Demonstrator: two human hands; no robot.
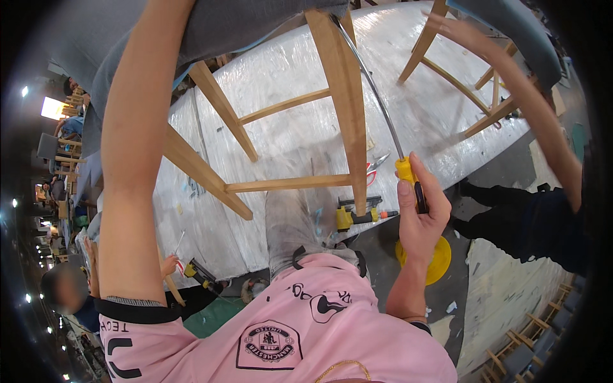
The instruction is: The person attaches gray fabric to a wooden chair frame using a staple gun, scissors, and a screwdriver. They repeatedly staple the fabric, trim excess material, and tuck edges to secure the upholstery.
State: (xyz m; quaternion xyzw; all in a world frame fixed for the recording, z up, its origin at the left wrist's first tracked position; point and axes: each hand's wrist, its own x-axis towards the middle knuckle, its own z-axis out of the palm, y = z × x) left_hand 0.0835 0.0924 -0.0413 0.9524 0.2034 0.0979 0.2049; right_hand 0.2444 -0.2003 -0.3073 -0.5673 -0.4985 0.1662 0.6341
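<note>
A grey upholstered chair with wooden legs and rails stands tipped in front of me on a plastic-wrapped table. My right hand grips the yellow-and-black handle of a long screwdriver. Its metal shaft runs up to the top of the nearest wooden leg, by the seat's underside. What the tip meets there is too small to make out. Bare and straight, my left arm reaches up past the seat's left side. The left hand lies beyond the upper edge of the picture.
On the plastic-wrapped table are red-handled scissors and a yellow-and-black nail gun. Another chair stands at right beside a co-worker's arm. A second co-worker is at left, near another nail gun. Below sits a yellow round container.
</note>
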